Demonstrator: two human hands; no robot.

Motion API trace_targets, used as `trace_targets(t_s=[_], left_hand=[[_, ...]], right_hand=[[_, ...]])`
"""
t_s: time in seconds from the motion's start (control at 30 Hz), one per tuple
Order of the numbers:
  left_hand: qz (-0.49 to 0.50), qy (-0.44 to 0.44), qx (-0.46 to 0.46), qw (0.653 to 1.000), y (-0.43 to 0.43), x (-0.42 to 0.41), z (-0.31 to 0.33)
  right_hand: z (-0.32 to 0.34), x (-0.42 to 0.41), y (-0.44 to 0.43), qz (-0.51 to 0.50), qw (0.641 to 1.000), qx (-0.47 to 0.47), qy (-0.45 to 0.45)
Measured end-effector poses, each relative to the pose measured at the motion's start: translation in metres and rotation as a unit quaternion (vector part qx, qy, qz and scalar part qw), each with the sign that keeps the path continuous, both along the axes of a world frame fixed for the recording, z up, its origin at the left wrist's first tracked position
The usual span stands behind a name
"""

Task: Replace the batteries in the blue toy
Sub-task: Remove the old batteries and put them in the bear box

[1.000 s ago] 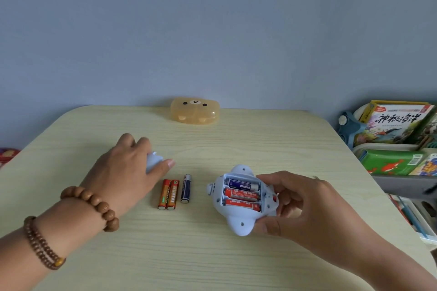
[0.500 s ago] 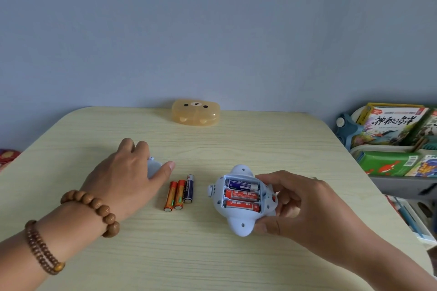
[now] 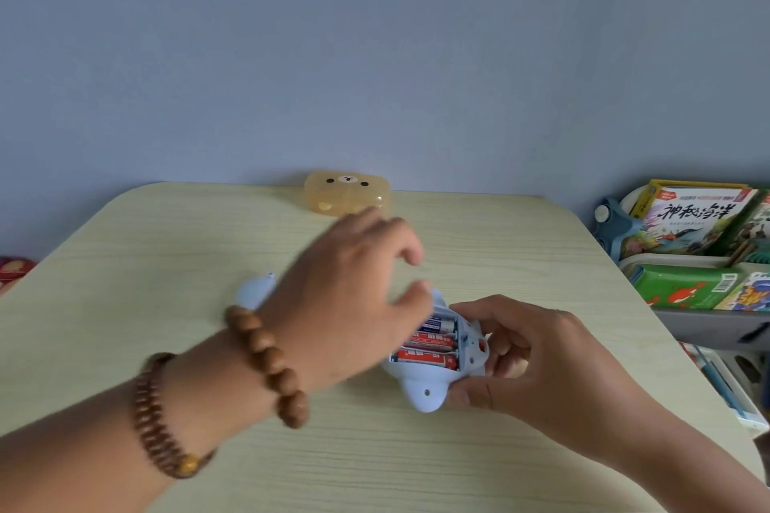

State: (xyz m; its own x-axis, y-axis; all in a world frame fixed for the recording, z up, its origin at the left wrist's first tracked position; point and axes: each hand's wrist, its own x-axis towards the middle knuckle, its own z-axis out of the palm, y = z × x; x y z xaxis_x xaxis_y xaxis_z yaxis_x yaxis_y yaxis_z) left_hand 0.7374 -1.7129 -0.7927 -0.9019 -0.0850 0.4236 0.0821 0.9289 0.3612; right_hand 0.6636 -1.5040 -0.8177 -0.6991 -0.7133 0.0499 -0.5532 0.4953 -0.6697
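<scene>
The pale blue toy (image 3: 429,389) lies belly-up on the table, its battery bay open with three batteries (image 3: 431,346) inside: two red, one blue. My right hand (image 3: 537,362) grips the toy from its right side. My left hand (image 3: 354,287) hovers over the toy's left half, fingers loosely spread and holding nothing, thumb near the bay's upper edge. The blue battery cover (image 3: 254,289) lies on the table behind my left wrist. The three loose batteries seen earlier are hidden under my left hand.
A translucent orange bear-face box (image 3: 348,192) sits at the table's (image 3: 166,246) far edge. To the right, off the table, stand bins of books (image 3: 700,221) and toys. A red object (image 3: 12,269) shows at the far left.
My left hand let go of the battery cover, left it on the table, and swung right to above the toy. My right hand and the toy stayed put.
</scene>
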Motion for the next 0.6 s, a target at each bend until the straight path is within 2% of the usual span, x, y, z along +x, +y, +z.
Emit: trace_targets(t_s=[0.07, 0.17, 0.27, 0.6], left_hand=[[-0.028, -0.021, 0.035, 0.999, 0.019, -0.012, -0.009], [-0.025, -0.08, 0.08, 0.993, 0.029, -0.026, -0.018], [-0.027, -0.102, 0.116, 0.988, 0.03, -0.031, -0.021], [-0.016, -0.12, 0.138, 0.983, 0.033, -0.031, -0.023]], right_hand=[[0.001, 0.0, 0.0, -0.001, 1.0, 0.0, -0.004], [0.002, -0.002, 0.001, 0.001, 1.0, 0.003, -0.008], [0.0, -0.003, 0.002, 0.006, 1.0, 0.0, -0.01], [-0.001, -0.003, -0.001, 0.018, 1.0, -0.013, -0.004]])
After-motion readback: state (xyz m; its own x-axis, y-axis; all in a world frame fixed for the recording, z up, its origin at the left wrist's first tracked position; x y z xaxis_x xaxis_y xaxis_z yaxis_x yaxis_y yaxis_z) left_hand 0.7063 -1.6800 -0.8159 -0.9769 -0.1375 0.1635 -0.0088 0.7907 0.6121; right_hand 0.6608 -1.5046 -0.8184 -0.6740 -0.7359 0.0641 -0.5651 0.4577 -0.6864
